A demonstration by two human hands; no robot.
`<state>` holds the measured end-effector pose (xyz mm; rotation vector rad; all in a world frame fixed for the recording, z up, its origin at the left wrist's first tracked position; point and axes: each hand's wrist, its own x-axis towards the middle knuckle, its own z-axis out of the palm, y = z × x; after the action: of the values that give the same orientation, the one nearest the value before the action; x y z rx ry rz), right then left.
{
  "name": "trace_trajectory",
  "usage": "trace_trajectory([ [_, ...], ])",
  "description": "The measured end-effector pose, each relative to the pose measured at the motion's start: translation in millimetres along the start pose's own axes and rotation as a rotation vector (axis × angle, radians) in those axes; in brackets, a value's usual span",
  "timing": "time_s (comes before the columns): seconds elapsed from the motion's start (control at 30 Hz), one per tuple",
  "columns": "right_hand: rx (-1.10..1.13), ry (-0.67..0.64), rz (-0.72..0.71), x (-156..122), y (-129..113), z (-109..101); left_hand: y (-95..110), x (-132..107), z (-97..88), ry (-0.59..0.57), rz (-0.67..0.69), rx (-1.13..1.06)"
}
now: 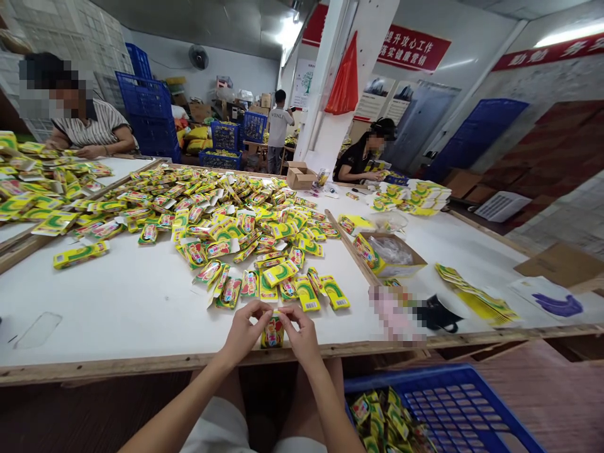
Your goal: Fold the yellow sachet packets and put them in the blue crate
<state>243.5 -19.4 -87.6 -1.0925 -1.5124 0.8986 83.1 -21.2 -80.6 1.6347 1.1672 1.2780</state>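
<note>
A small yellow and green printed carton (272, 333) stands at the table's front edge between my two hands. My left hand (248, 324) pinches its upper left side, thumb and fingertips together near the top. From the other side my right hand (298, 327) grips the upper right corner in the same way. The carton's top end is partly hidden by my fingers. Just beyond my hands lies a large heap of similar small cartons (221, 220), some with end flaps standing open.
A blue plastic crate (453, 384) holding cartons is below the table at right. A wooden strip (352, 248) divides the tabletop. Right of it are an open box of clear plastic bags (394, 251), a black face mask (436, 313) and flat yellow packaging (476, 296). Co-workers sit at far left and right.
</note>
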Motion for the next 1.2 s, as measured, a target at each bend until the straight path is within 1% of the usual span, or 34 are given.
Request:
trace_trajectory([
  [0.1, 0.001, 0.016, -0.001, 2.0, -0.8, 0.2, 3.6, 5.5, 0.0, -0.012, 0.015, 0.045],
  [0.2, -0.006, 0.041, -0.017, 1.0, -1.9, 0.1, 2.1, 5.0, -1.6, -0.01, 0.033, 0.052],
  [0.27, -0.015, 0.042, -0.03, -1.7, -1.2, 0.5, -1.5, 1.1, -4.3, -0.018, 0.06, 0.06],
  [0.37, -0.034, 0.014, -0.043, -6.6, 2.2, 4.2, -7.7, -7.8, -6.9, -0.076, 0.099, 0.055],
  [0.43, -0.032, 0.005, -0.047, -9.7, 3.3, 7.2, -10.2, -14.1, -5.7, -0.105, 0.098, 0.034],
  [0.5, -0.05, 0.04, -0.059, -13.8, 0.3, 4.8, -10.8, -18.7, -3.7, -0.101, 0.086, 0.035],
  [0.53, -0.079, 0.079, -0.071, -16.9, -3.3, -0.8, -10.6, -19.7, -3.8, -0.079, 0.088, 0.06],
  [0.57, -0.125, 0.127, -0.081, -21.1, -8.3, -10.2, -10.5, -19.6, -5.2, -0.036, 0.1, 0.107],
  [0.6, -0.188, 0.186, -0.088, -26.3, -14.2, -23.8, -10.8, -18.3, -8.7, 0.034, 0.123, 0.175],
  [0.63, -0.264, 0.248, -0.093, -32.6, -20.6, -41.2, -11.8, -15.9, -14.3, 0.134, 0.148, 0.258],
  [0.7, -0.446, 0.376, -0.089, -46.9, -32.2, -83.4, -17.3, -8.5, -31.3, 0.386, 0.164, 0.449],
  [0.73, -0.543, 0.431, -0.096, -54.2, -36.3, -105.0, -21.7, -4.2, -41.8, 0.498, 0.139, 0.537],
  [0.77, -0.63, 0.478, -0.094, -61.1, -38.8, -124.4, -26.8, -0.2, -52.7, 0.565, 0.085, 0.605],
  [0.8, -0.697, 0.512, -0.092, -67.5, -39.8, -140.1, -32.1, 3.2, -63.3, 0.578, 0.019, 0.643],
  [0.83, -0.738, 0.531, -0.085, -73.0, -39.2, -150.8, -36.7, 6.0, -73.0, 0.548, -0.041, 0.65],
  [0.87, -0.752, 0.538, -0.075, -77.4, -37.7, -155.9, -39.8, 8.0, -81.4, 0.514, -0.081, 0.641],
  [0.9, -0.741, 0.536, -0.064, -80.6, -35.5, -155.4, -40.7, 9.2, -88.3, 0.496, -0.095, 0.62],
  [0.93, -0.712, 0.527, -0.054, -82.3, -33.3, -149.7, -38.9, 9.9, -93.5, 0.513, -0.087, 0.596],
  [0.97, -0.671, 0.515, -0.047, -82.3, -31.4, -139.5, -34.4, 10.2, -97.1, 0.559, -0.067, 0.574],
  [1.0, -0.623, 0.496, -0.046, -80.5, -30.2, -125.7, -27.4, 10.2, -99.0, 0.611, -0.041, 0.548],
  [1.03, -0.568, 0.47, -0.055, -77.1, -29.8, -109.4, -18.6, 10.2, -99.0, 0.637, -0.011, 0.512],
  [1.07, -0.512, 0.43, -0.07, -72.0, -29.9, -91.7, -8.8, 10.2, -97.0, 0.62, 0.016, 0.463],
  [1.1, -0.455, 0.376, -0.089, -65.6, -30.4, -73.2, 1.0, 10.3, -93.1, 0.553, 0.039, 0.41],
  [1.13, -0.397, 0.317, -0.107, -58.3, -30.8, -54.9, 9.8, 10.4, -87.2, 0.441, 0.059, 0.358],
  [1.2, -0.285, 0.19, -0.131, -42.3, -29.8, -21.3, 22.2, 10.2, -70.9, 0.15, 0.089, 0.267],
])
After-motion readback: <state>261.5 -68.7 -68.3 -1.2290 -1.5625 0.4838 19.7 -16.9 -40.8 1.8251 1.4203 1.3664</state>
